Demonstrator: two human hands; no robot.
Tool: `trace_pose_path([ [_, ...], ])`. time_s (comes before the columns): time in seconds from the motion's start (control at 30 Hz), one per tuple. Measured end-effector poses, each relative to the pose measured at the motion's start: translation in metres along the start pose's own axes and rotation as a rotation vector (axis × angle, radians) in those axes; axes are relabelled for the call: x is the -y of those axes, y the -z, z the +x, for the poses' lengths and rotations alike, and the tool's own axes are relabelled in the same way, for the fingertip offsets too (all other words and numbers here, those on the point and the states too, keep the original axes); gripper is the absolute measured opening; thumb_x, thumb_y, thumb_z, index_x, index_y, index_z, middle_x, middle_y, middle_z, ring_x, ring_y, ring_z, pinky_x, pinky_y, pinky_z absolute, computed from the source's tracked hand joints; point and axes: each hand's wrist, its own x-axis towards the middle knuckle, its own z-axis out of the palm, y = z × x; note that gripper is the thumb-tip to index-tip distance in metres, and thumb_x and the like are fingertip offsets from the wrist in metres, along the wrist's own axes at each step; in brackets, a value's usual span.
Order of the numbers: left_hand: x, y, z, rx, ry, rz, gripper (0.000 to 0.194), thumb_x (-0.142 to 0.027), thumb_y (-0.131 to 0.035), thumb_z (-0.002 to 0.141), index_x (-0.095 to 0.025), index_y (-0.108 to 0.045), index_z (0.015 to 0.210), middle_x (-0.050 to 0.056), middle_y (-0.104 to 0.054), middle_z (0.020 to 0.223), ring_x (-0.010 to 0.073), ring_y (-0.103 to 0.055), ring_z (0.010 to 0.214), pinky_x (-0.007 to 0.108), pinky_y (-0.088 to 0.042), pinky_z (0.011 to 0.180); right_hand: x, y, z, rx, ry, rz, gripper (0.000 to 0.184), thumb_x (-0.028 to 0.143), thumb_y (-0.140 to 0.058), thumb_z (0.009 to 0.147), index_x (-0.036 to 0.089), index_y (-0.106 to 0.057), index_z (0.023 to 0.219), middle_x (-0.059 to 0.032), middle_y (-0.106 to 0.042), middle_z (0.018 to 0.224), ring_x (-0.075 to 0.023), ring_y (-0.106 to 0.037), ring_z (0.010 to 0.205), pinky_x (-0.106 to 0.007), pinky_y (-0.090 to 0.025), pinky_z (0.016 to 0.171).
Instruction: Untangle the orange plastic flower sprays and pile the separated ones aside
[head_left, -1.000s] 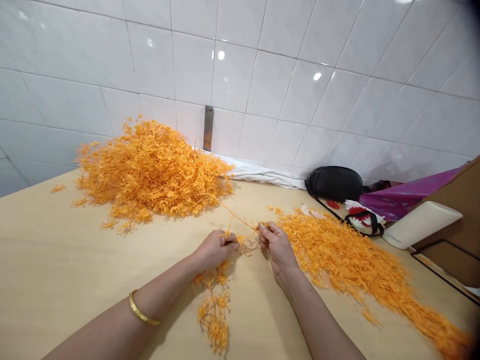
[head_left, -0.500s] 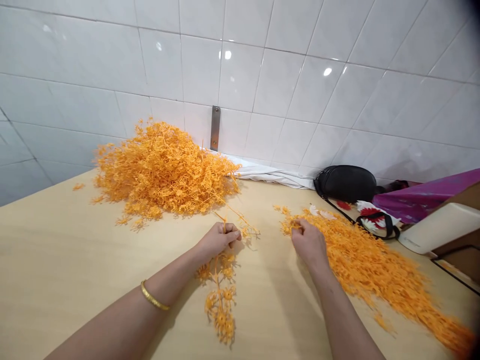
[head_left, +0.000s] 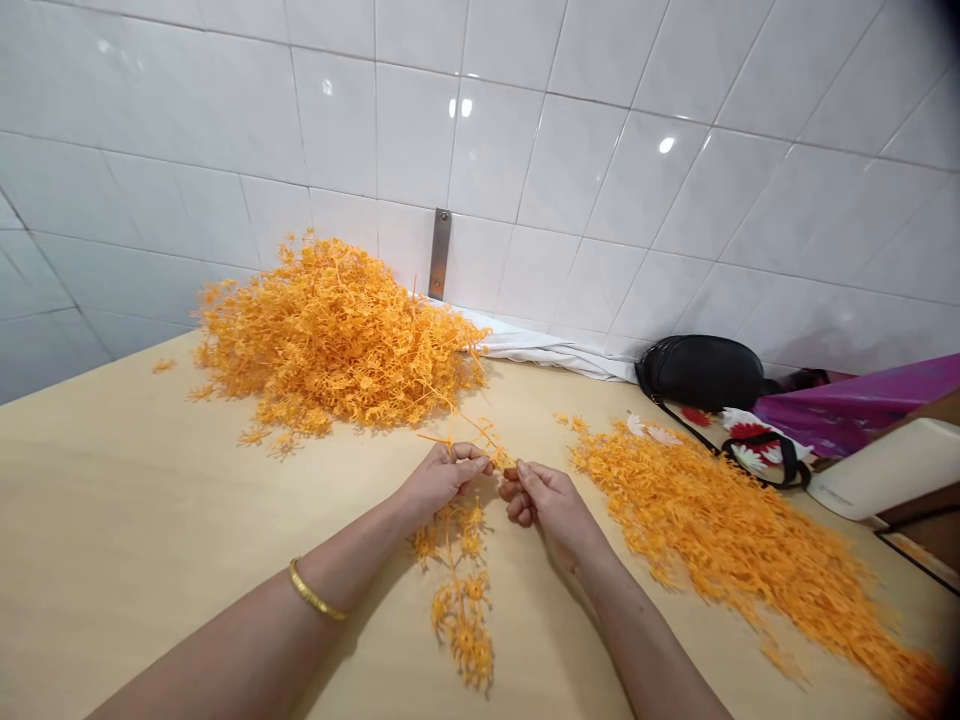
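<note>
Orange plastic-looking sprigs form a tangled mound point(head_left: 341, 340) at the left of the tabletop point(head_left: 112, 520), against the tiled wall point(head_left: 360, 120). Nearer the person, the left hand point(head_left: 442, 480) grips one sprig point(head_left: 469, 640) by its stem; the branching heads hang towards the person, below the fingers. Just beyond that hand lies a loose stem point(head_left: 487, 435), its far end reaching the mound. The right hand point(head_left: 551, 500) is close beside the left, thumb and forefinger drawn together; whether a bit is pinched between them cannot be told. Farther right spreads a loose pile point(head_left: 720, 510) of small orange pieces, with a black bag point(head_left: 701, 370) behind it and a white bottle point(head_left: 874, 465) at the far right.

The loose stem could snag on the sprig, as both are spiky and nearly touching, and drag others out of the mound. A hard tug could snap the thin stem or fling a piece away. On the right, a sleeve-less forearm brushing the pile could scatter it.

Compared with half a second ago, the left hand keeps its grip, while the right hand has come from the pile's near edge to the left fingertips.
</note>
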Motion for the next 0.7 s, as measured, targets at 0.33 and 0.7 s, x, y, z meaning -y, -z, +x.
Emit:
trace_pose_path([
  [0.33,0.012,-0.008,0.005,0.050,-0.129,0.236,0.021,-0.032,-0.047,0.068,-0.014,-0.048,0.057,-0.003,-0.041,0.053,0.0084,-0.035,0.054,0.022,-0.028,0.053,-0.001,0.000,0.003,0.073,-0.031,0.265,0.031,0.031,-0.066,0.057,0.015,-0.058,0.083,0.0036,-0.050,0.053,-0.0052,-0.039,0.046,-0.018,-0.028,0.044],
  [0.7,0.009,-0.003,0.006,0.073,-0.091,0.379,0.019,-0.029,-0.046,0.068,-0.014,-0.047,0.056,-0.005,-0.035,0.050,0.0073,-0.030,0.050,0.021,-0.023,0.048,-0.001,0.019,0.003,-0.233,0.133,-0.020,0.017,0.029,-0.060,0.058,0.015,-0.057,0.067,0.0063,-0.043,0.045,-0.0060,-0.034,0.041,-0.020,-0.025,0.040],
])
